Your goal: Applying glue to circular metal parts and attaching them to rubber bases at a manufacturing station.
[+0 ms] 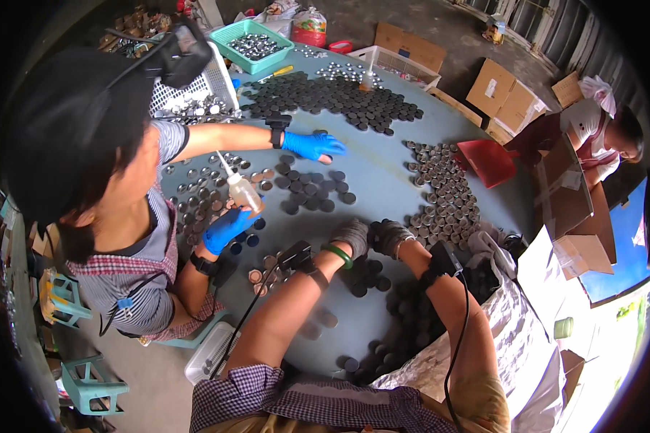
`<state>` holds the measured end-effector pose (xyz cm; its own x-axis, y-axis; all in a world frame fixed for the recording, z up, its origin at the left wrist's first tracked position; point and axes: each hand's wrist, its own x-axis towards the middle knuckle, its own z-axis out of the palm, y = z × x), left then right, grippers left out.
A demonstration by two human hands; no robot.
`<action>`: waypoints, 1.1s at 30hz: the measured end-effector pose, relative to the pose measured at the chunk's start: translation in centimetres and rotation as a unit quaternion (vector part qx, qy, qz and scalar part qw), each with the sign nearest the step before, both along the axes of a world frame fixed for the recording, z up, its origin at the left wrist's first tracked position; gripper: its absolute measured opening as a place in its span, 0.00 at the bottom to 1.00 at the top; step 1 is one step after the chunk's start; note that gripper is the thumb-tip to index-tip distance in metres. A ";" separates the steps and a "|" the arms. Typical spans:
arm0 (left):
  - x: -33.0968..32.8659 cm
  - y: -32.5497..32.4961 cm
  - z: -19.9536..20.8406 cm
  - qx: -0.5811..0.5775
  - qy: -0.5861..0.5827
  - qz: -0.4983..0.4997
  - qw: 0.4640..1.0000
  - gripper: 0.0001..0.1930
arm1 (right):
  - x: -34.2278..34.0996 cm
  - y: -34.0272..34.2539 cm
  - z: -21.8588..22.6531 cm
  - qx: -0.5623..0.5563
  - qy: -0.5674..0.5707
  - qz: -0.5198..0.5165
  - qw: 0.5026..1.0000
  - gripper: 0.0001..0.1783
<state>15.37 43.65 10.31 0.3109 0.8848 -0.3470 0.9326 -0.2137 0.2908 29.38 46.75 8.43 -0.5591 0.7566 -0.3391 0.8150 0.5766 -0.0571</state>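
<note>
My left hand (350, 238) and my right hand (391, 237), both in grey work gloves, meet above the middle of the table (383, 162). Their fingers are closed and bent inward. A small dark piece shows between the fingertips, too blurred to name, and I cannot tell which hand grips it. Just below my hands lie loose black round caps (372, 280). More black caps (411, 317) spread beneath my right forearm. Open-topped metal caps (444, 191) form a patch to the right of my right hand.
At left a co-worker's blue-gloved hand (227, 229) holds a nozzle bottle (244, 192); the other blue glove (314, 146) reaches over dark caps. Beyond are a black cap spread (325, 97), a green basket (229, 35) and a red dustpan (487, 162). A white sack (509, 325) hangs at right.
</note>
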 end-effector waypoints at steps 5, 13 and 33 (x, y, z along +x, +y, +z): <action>0.2 1.9 -3.9 -0.007 -0.032 0.050 0.998 0.13 | 0.2 3.4 -3.0 0.008 0.141 -0.109 0.984 0.14; -3.6 -7.5 -4.1 0.272 -0.318 0.139 0.897 0.11 | -1.0 1.2 -4.1 0.124 0.264 -0.138 0.947 0.12; -7.9 -19.0 -6.1 0.234 -0.201 0.144 0.940 0.07 | -13.1 -6.4 -1.1 0.009 0.128 0.085 0.988 0.14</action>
<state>7.42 24.69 4.22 0.0577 0.9788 0.1965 0.8060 -0.1618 0.5694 16.29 40.37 7.30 -0.7445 0.6487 -0.1579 0.6663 0.7069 -0.2374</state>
